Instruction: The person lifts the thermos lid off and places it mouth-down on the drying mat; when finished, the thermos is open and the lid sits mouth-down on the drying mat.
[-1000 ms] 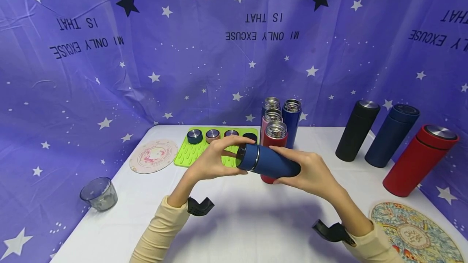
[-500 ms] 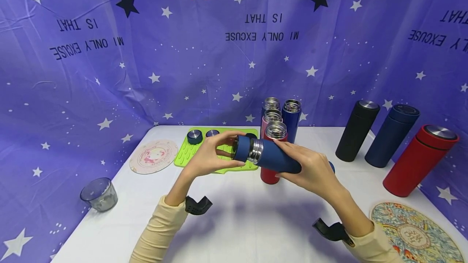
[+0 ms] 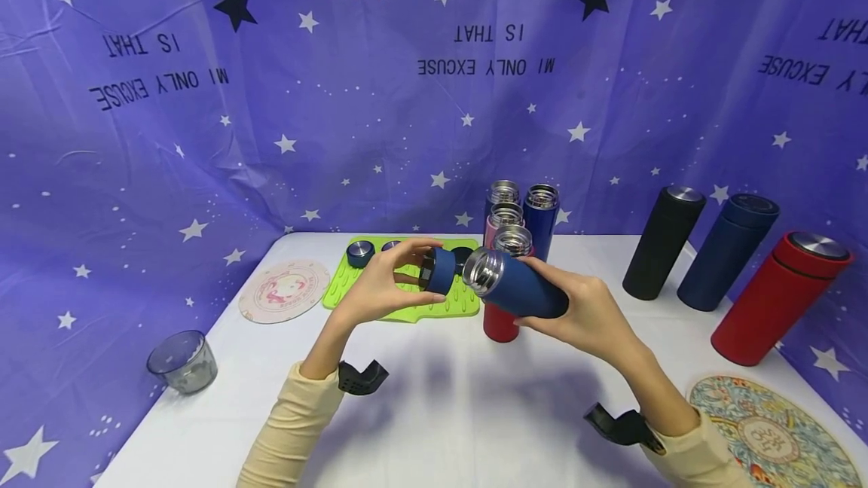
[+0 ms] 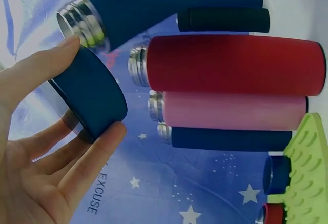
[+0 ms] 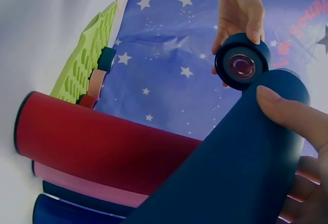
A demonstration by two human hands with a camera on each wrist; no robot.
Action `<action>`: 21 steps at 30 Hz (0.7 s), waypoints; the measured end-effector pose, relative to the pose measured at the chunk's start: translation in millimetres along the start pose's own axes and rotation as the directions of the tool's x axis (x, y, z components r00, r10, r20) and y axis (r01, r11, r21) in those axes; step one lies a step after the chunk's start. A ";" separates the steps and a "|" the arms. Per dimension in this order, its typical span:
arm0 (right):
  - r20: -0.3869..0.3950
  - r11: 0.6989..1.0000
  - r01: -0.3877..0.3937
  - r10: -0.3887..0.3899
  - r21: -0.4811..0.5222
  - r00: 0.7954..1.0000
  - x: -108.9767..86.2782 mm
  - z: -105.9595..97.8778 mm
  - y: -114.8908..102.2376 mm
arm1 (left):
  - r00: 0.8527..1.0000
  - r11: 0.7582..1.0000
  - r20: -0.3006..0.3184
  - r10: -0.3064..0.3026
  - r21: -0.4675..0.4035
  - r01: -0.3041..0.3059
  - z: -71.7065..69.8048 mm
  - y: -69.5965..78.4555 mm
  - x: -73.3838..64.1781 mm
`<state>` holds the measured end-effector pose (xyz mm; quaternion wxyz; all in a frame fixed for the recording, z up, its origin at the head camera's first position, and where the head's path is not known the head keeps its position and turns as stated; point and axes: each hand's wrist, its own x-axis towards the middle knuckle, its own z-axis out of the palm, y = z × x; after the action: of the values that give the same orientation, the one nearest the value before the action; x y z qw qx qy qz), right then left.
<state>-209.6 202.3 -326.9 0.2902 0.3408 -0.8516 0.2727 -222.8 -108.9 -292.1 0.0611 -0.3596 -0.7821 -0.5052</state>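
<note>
My left hand (image 3: 373, 288) pinches a dark blue bottle lid (image 4: 92, 93) between thumb and fingers; its underside faces the right wrist camera. The lid is off the bottle, close beside its mouth. My right hand (image 3: 586, 307) grips the dark blue thermos bottle (image 3: 525, 288) round its body, tilted with the bare steel mouth pointing left toward the lid. Just behind it, an open red bottle (image 4: 230, 65) stands upright, with an open pink bottle (image 4: 230, 110) and two open blue ones behind. In the head view the held bottle hides part of the red one.
A green mat (image 3: 441, 309) at back left bears several lids, such as a dark one (image 3: 361, 253). Left are a pink round mat (image 3: 285, 291) and a glass cup (image 3: 184, 361). On the right stand capped black (image 3: 663, 243), blue (image 3: 725, 253) and red (image 3: 780, 300) bottles, behind a patterned round mat (image 3: 773, 431).
The lid has come off the blue bottle and moved left with my left hand. The bottle has turned so that its open steel mouth shows.
</note>
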 end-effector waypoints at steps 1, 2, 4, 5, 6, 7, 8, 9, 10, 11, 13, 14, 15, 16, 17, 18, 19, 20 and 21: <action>0.000 1.000 -0.008 0.008 0.006 1.000 0.0 -0.2 1.2 | 1.000 1.000 -0.002 -0.005 0.002 0.005 -0.3 -1.1 0.0; 0.001 1.000 -0.019 0.019 0.015 1.000 -0.1 -0.3 2.5 | 1.000 1.000 -0.006 -0.011 0.006 0.011 -0.9 -2.5 -0.1; -0.008 0.999 -0.032 0.032 0.033 0.999 -0.5 -1.0 5.5 | 1.000 1.000 -0.016 -0.026 0.014 0.026 -2.3 -6.1 -0.4; -0.016 0.998 -0.037 0.037 0.049 0.999 -0.7 -1.3 7.5 | 0.999 0.999 -0.019 -0.035 0.019 0.036 -3.2 -7.8 -0.6; -0.025 0.997 -0.039 0.040 0.064 0.999 -0.9 -2.0 9.7 | 0.999 0.999 -0.024 -0.043 0.025 0.044 -4.2 -10.8 -0.9; -0.034 0.996 -0.044 0.046 0.081 0.998 -1.1 -2.8 12.1 | 0.998 0.998 -0.030 -0.049 0.035 0.050 -5.5 -18.3 -0.8; -0.045 0.994 -0.049 0.054 0.095 0.998 -1.6 -3.6 14.4 | 0.998 0.997 -0.037 -0.057 0.044 0.059 -6.8 -26.1 -0.7; -0.057 0.993 -0.053 0.059 0.110 0.997 -2.1 -4.6 16.5 | 0.997 0.996 -0.042 -0.065 0.053 0.067 -8.2 -34.2 -0.7; -0.067 0.989 -0.063 0.072 0.130 0.995 -2.6 -5.7 18.1 | 0.996 0.995 -0.046 -0.078 0.063 0.081 -9.6 -41.9 -0.9; -0.075 0.986 -0.076 0.088 0.146 0.993 -3.5 -6.5 19.8 | 0.995 0.993 -0.050 -0.088 0.069 0.091 -11.0 -50.0 -1.2; -0.091 0.980 -0.108 0.124 0.166 0.988 -5.4 -8.1 22.4 | 0.993 0.990 -0.055 -0.108 0.084 0.113 -14.0 -66.2 -2.1; -0.100 0.976 -0.125 0.144 0.176 0.985 -6.4 -8.8 23.3 | 0.991 0.988 -0.056 -0.119 0.089 0.124 -15.5 -69.5 -3.3; -0.108 0.971 -0.142 0.165 0.193 0.980 -7.2 -9.5 24.3 | 0.990 0.986 -0.057 -0.131 0.096 0.136 -16.9 -72.6 -4.2; -0.115 0.964 -0.160 0.187 0.211 0.975 -7.9 -10.2 25.4 | 0.988 0.983 -0.059 -0.144 0.102 0.150 -18.6 -75.8 -5.1; -0.123 0.958 -0.175 0.207 0.225 0.971 -8.5 -10.7 27.0 | 0.987 0.982 -0.061 -0.151 0.108 0.157 -20.3 -79.3 -6.0; -0.131 0.951 -0.190 0.227 0.244 0.965 -9.0 -11.2 28.6 | 0.985 0.979 -0.064 -0.160 0.116 0.167 -22.1 -82.4 -6.9; -0.138 0.943 -0.203 0.246 0.265 0.960 -9.4 -11.7 30.3 | 0.983 0.976 -0.067 -0.169 0.125 0.176 -24.0 -85.7 -7.8; -0.144 0.933 -0.216 0.265 0.288 0.953 -9.6 -12.3 32.0 | 0.982 0.973 -0.072 -0.177 0.134 0.185 -26.0 -89.4 -8.9; -0.149 0.924 -0.226 0.282 0.308 0.948 -10.0 -12.7 34.4 | 0.979 0.970 -0.077 -0.187 0.144 0.196 -27.8 -92.7 -9.8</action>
<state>-225.1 236.2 -334.2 0.2800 0.2379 -0.8083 0.4600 -280.9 -158.4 -352.4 0.0634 -0.2608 -0.8467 -0.4594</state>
